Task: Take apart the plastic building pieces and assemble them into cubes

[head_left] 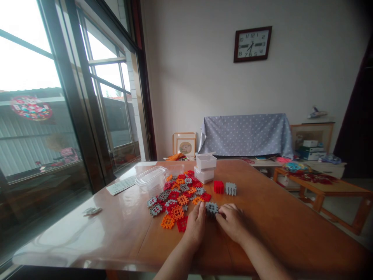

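Note:
Between my two hands is a small stack of grey square interlocking building pieces (211, 208), each with notched edges and a window-like grid. My left hand (196, 222) presses against its left side, fingers together and thumb on top. My right hand (232, 221) has curled fingers, with the thumb and index finger at the stack's right side. A loose pile of red, orange and grey interlocking pieces (177, 212) spreads just left of my left hand. Beyond my hands, a red block of stacked pieces (218, 187) stands beside a grey block of stacked pieces (231, 189).
White plastic boxes (205, 174) are stacked behind the pile. A clear plastic container (151, 178) and a printed sheet (121, 186) lie left of them. A small crumpled item (92, 210) sits farther left on the wooden table (279, 233). A low bench (323, 188) stands at right.

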`<state>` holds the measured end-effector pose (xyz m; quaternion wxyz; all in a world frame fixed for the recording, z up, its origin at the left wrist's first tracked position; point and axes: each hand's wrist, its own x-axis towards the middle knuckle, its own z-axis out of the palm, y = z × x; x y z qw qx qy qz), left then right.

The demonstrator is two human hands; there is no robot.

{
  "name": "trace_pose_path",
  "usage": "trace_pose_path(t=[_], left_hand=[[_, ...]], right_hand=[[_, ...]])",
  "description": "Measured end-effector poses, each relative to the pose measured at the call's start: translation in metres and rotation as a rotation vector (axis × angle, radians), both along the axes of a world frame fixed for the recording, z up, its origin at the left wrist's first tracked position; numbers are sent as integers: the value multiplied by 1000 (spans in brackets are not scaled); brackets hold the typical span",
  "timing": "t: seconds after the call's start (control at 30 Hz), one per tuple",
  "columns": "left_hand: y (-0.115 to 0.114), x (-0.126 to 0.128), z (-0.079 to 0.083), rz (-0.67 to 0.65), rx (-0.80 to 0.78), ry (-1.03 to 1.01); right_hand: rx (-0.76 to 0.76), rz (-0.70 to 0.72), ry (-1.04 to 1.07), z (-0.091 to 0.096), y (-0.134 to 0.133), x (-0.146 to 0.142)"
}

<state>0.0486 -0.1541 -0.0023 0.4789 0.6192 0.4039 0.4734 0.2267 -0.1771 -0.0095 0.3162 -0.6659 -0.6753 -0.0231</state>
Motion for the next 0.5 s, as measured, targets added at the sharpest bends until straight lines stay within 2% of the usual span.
trace_pose_path(t=[0.13,0.37,0.5], left_hand=[[-3,-1,1,-17,31,-5],[-1,0,-10,78,60,32],[2,0,-13,72,51,48]], right_hand=[[7,-13,-4,-2,1,2],[14,-10,7,-3,2,6],[18,-4,6,-2,2,6]])
